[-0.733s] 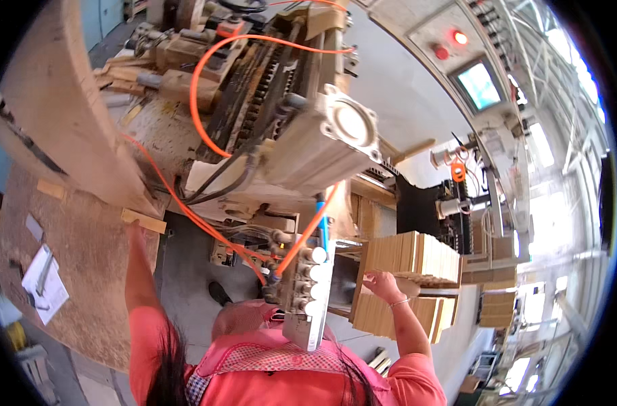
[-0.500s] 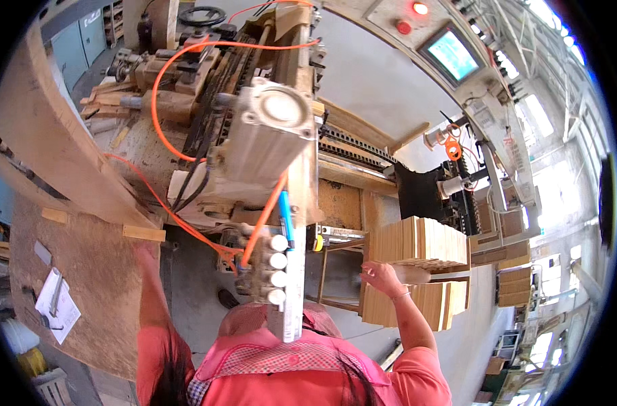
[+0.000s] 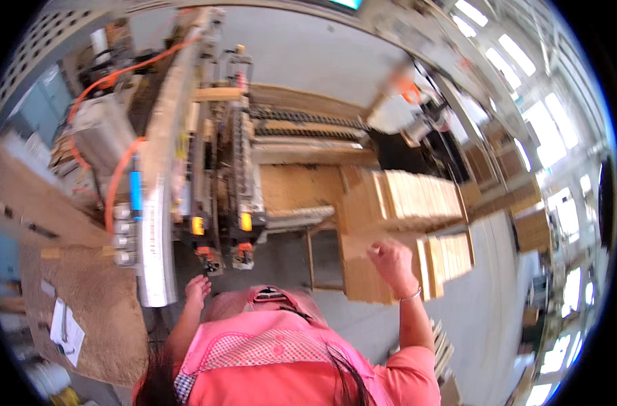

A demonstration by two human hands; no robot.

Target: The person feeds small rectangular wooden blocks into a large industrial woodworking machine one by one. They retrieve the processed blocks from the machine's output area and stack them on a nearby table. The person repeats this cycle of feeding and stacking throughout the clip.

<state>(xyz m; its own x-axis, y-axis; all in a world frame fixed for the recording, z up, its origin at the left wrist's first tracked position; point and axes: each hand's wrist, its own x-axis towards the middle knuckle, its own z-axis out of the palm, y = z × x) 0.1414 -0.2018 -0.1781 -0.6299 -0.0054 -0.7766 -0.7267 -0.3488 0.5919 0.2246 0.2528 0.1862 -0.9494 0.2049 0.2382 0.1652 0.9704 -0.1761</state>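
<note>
My left hand (image 3: 198, 288) is just below the near ends of two machine rails (image 3: 220, 260), its fingers apart and nothing visible in it. My right hand (image 3: 392, 265), a bracelet at its wrist, is over the gap between two stacks of pale wooden boards. Its fingers look curled in, with no object showing in them, though motion blurs the hand. The far stack of boards (image 3: 423, 197) stands on edge in a row; the near stack (image 3: 449, 265) is partly covered by my hand and forearm.
A metal beam (image 3: 158, 254) with a blue pen-like item and orange hose stands left of the rails. At far left a brown worktop (image 3: 112, 318) carries a paper sheet (image 3: 67, 331). Dark chains (image 3: 308, 125) run across the machine behind the boards.
The view has swung rightward, bringing the rails out from behind the beam. My left hand has left the brown worktop for the rail ends. My right hand stays by the boards, fingers more curled.
</note>
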